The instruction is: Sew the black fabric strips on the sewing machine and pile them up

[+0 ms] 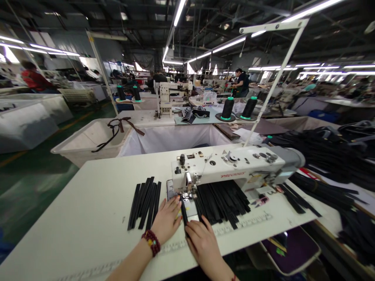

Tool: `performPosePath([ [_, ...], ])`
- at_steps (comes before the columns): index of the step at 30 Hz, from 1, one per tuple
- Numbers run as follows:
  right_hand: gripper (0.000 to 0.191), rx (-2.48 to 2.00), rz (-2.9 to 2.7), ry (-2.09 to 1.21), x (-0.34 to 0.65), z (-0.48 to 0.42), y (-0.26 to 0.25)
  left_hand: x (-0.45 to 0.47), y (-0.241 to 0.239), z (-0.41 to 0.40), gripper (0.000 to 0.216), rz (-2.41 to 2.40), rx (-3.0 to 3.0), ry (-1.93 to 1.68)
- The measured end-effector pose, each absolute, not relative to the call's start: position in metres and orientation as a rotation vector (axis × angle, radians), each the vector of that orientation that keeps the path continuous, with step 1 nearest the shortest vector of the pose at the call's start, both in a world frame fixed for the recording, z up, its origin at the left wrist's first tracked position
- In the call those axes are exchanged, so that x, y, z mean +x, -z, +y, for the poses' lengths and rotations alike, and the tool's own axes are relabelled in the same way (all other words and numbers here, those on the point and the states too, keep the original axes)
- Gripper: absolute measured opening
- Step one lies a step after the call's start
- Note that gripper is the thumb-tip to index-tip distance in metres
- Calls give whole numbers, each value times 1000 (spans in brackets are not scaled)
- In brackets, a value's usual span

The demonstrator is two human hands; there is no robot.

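Note:
A narrow black fabric strip [184, 212] runs under the presser foot [187, 194] of a white sewing machine [216, 169]. My left hand [166, 219] lies flat to the left of the strip, fingers stretched toward the presser foot and fingertips beside the strip. Around the near end of the strip, my right hand [202, 239] has its fingers closed, with the thumb hidden. To the left lies a small group of black strips [145, 201]. A larger pile of black strips [222, 201] lies beneath the machine arm.
Small pink-handled thread snips [260, 201] lie right of the large pile. More strips [294, 198] rest at the table's right end. Behind the table [96, 203] stand a pale bin [84, 136] and black thread cones [227, 108]. Dark garments [319, 152] are heaped at right.

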State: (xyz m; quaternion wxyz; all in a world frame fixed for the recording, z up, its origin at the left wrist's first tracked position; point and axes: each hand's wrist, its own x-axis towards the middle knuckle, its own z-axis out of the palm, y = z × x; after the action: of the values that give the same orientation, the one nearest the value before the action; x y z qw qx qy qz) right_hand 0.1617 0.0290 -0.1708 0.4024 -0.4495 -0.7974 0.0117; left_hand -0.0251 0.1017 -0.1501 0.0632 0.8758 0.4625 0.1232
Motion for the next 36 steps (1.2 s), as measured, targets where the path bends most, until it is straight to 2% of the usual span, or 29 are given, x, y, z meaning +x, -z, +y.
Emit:
performPosePath([
  [9, 22, -1111, -2151, 155, 175, 8, 168, -31, 153, 86, 48, 1273, 2749, -374],
  [19, 17, -1153, -2155, 89, 168, 32, 165, -29, 151, 105, 44, 1322, 2759, -373],
  [31, 27, -1174, -2254, 145, 160, 67, 174, -34, 164, 125, 45, 1330, 2767, -467],
  [36, 21, -1187, -2295, 173, 157, 83, 172, -33, 166, 128, 44, 1317, 2765, -483],
])
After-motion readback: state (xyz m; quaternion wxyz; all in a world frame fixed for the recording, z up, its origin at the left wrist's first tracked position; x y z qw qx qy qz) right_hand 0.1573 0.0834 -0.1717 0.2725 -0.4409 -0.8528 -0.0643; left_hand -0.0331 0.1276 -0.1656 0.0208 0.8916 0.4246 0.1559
